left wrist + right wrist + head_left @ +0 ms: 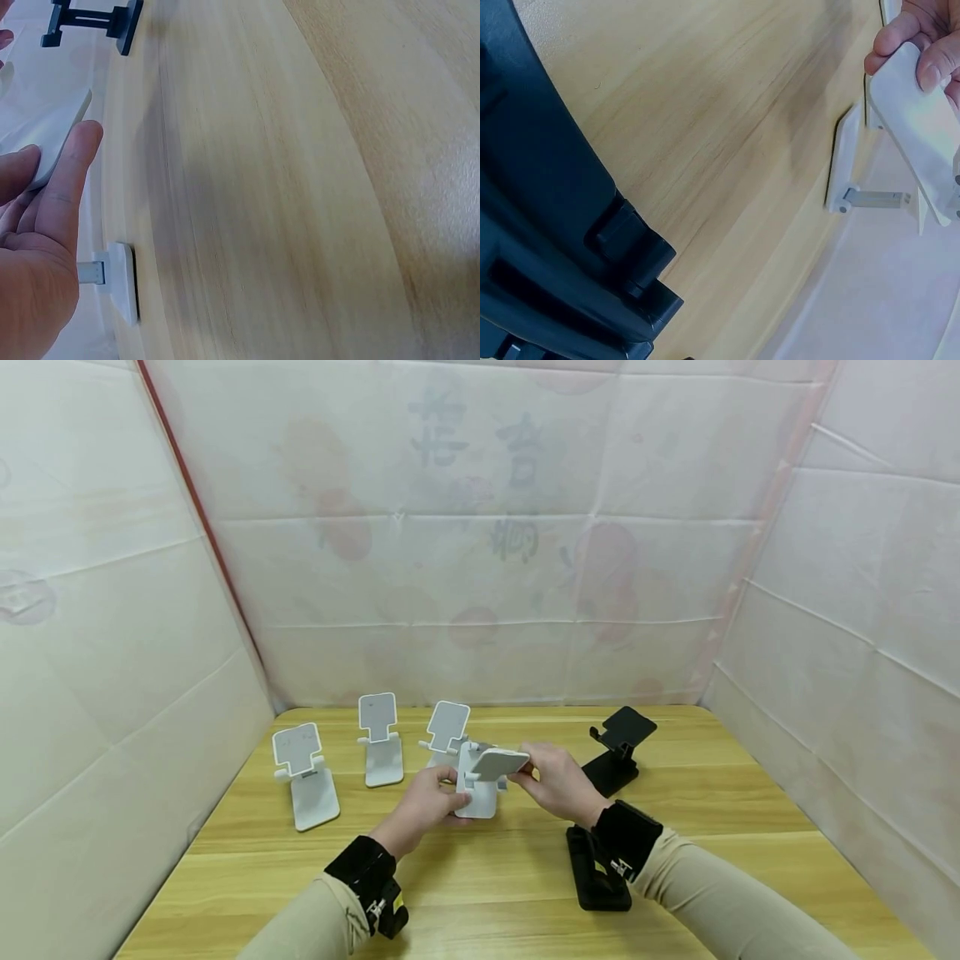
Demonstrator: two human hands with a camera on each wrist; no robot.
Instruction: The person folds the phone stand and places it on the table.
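Both hands hold a white phone stand (477, 789) in the middle, above the table. My left hand (427, 806) grips its base, thumb on top and fingers underneath; in the left wrist view the base edge (64, 139) lies between thumb and fingers. At the tilted grey-padded upper plate (498, 763), my right hand (558, 783) pinches the right edge. Close behind the held stand is another unfolded white stand (448, 722), its lower part partly hidden. Beneath my right wrist lies a folded black phone stand (592, 881), large in the right wrist view (547, 202).
Two more unfolded white stands stand to the left, one at the far left (315, 797) and one farther back (384, 762). An unfolded black stand (628, 727) is at the back right. Pale cloth walls (480, 568) enclose the wooden table (480, 893) behind and on both sides.
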